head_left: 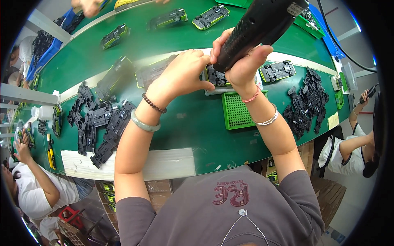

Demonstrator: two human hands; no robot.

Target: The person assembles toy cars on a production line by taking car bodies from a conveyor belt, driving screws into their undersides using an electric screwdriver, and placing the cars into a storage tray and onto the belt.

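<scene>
toy car [217,76] is underside up between the hands: left hand [184,70] grasping its left end, right hand [243,67] wrapped round one black power screwdriver [256,26] over it. near side, one green tray [239,114]. one right-side car [278,71], two blurred cars [116,80] left. table [180,127]: two black part heaps [308,100]. far side: three cars [211,17].
</scene>
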